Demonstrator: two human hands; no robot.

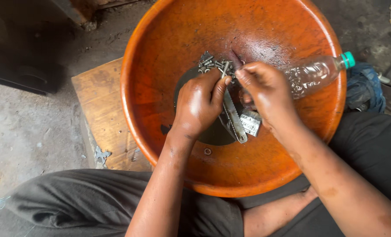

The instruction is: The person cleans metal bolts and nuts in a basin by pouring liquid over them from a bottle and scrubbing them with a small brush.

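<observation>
Both hands meet over the middle of the orange basin (160, 109): left hand (198, 104) closed around a long grey metal part (233, 117), right hand (267, 90) pinching at its upper end beside a heap of bolts (213, 65). Looks like cleaning in the dark liquid (215, 134). Any next move calls for a firm grip; everything looks oily. A plastic bottle (318, 72) lies across the basin's right rim.
</observation>
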